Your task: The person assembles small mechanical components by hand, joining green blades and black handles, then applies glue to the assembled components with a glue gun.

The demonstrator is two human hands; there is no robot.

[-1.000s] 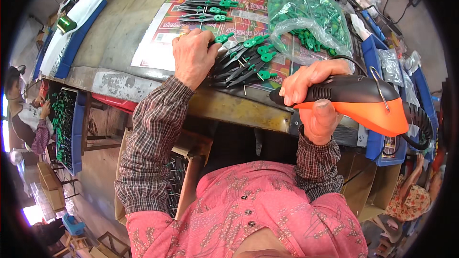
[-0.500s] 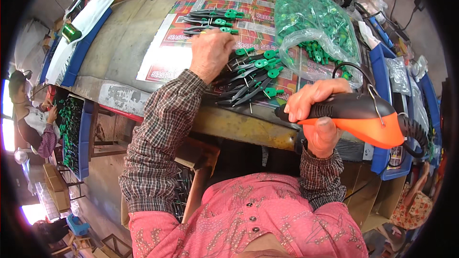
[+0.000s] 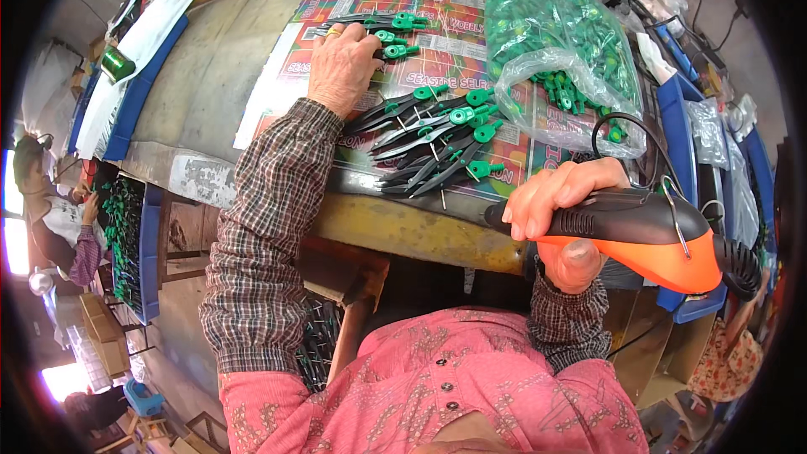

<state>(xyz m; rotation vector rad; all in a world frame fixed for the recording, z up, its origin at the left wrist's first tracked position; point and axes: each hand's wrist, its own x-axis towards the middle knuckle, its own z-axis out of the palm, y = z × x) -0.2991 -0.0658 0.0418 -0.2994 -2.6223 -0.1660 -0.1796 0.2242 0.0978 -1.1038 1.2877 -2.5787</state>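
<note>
My right hand (image 3: pixel 559 219) is closed around the body of a black-and-orange electric screwdriver (image 3: pixel 639 227), whose black tip points left at the table's near edge. My left hand (image 3: pixel 343 71) reaches over the far row of black shears with green ends (image 3: pixel 408 22). Its fingers curl down on the black blades, and the fingertips are hidden, so what they pinch cannot be made out. Between my hands lies a nearer pile of similar black shears (image 3: pixel 437 139), with green ends to the right and thin metal pins sticking out.
Printed cardboard (image 3: pixel 277 113) covers the table's middle. A clear bag of green parts (image 3: pixel 555 25) lies open at the back right. Blue bins (image 3: pixel 672 109) stand at the right edge, cable beside them. Far left, another person (image 3: pixel 63 210) works by a blue crate (image 3: pixel 151 252).
My left hand has moved left and away from me, off the near pile and over the far row. The screwdriver in my right hand has shifted slightly right and nearer.
</note>
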